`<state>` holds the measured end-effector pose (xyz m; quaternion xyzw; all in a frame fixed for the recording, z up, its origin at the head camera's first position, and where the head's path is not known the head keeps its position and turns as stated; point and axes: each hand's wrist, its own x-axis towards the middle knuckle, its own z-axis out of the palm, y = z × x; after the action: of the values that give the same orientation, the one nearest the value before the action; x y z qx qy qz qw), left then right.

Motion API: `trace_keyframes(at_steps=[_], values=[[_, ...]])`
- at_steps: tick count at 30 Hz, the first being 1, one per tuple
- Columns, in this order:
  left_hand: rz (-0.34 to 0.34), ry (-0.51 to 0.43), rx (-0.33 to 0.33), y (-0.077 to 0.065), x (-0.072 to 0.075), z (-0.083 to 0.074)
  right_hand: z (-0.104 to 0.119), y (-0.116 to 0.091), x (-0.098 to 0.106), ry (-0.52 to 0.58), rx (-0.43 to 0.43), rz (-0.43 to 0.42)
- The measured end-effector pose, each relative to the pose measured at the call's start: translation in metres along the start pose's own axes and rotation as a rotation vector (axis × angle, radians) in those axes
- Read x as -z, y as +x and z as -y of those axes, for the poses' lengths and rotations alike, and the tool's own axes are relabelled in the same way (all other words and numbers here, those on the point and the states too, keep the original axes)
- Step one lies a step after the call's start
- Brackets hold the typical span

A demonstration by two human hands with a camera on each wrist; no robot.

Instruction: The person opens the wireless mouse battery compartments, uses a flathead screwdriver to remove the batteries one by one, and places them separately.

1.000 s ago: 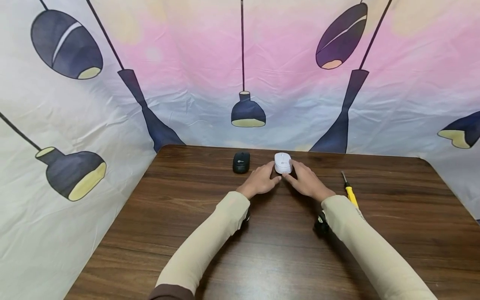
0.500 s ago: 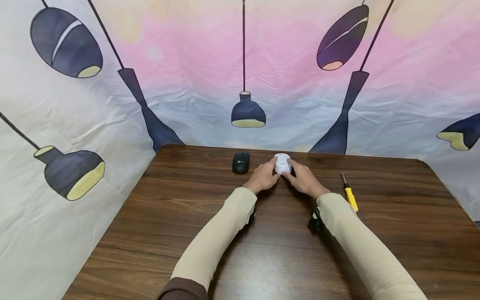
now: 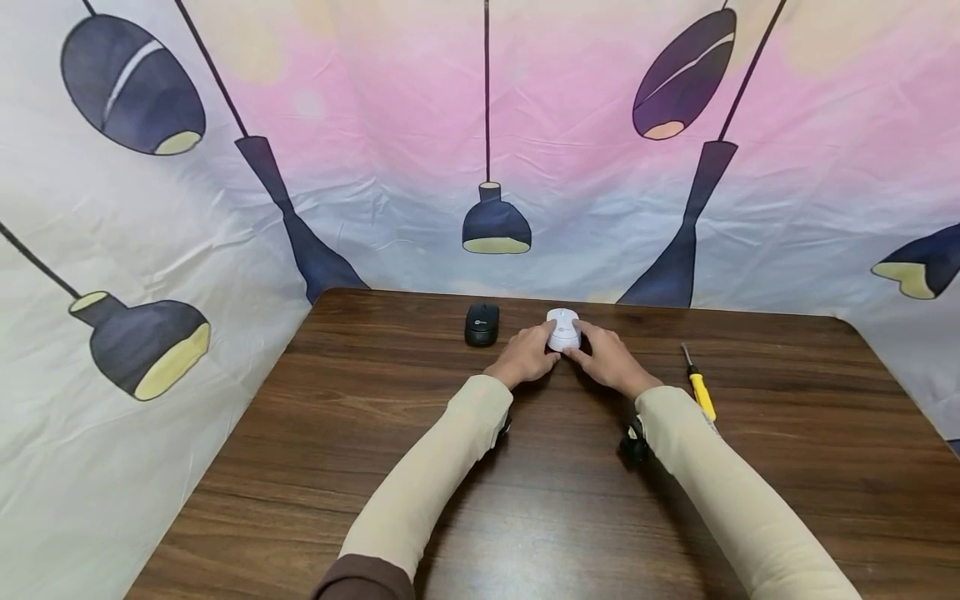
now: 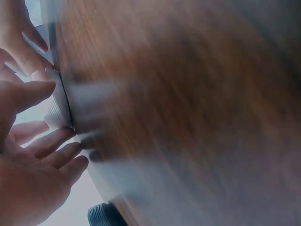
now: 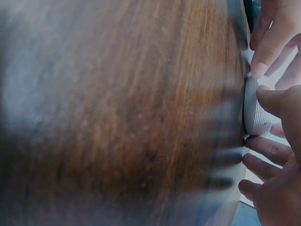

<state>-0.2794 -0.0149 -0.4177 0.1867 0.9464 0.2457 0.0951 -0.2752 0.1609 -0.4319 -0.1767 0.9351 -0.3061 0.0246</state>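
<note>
A white computer mouse [image 3: 563, 327] lies at the far side of the wooden table, between the two hands. My left hand [image 3: 525, 357] holds its left side, with the thumb at the mouse's near end. From the other side my right hand [image 3: 611, 360] grips it, thumb also at the near end and fingers along the right flank. In the right wrist view the ridged edge of the white mouse [image 5: 250, 108] shows between thumb and fingers, low on the tabletop. Both palms stay off the mouse.
A black computer mouse [image 3: 482, 324] sits left of the hands. To the right lies a screwdriver [image 3: 701, 396] with a yellow handle, its shaft pointing away, partly beside the right sleeve. A printed cloth [image 3: 420, 225] hangs behind the table's far edge.
The left hand has come in to the right and the right hand slightly left, closing around the white mouse. The mouse has slid very slightly toward me and left. Black mouse and screwdriver stay put.
</note>
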Motion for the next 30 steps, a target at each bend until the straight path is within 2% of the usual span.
trace_keyframes(at_steps=[18, 30], values=[[0.014, -0.009, -0.014, -0.009, 0.003, 0.000, -0.004, -0.008, -0.001, -0.086, 0.031, 0.019], [-0.006, 0.058, -0.025, -0.020, 0.005, 0.001, 0.002, -0.016, 0.002, -0.109, 0.071, 0.033]])
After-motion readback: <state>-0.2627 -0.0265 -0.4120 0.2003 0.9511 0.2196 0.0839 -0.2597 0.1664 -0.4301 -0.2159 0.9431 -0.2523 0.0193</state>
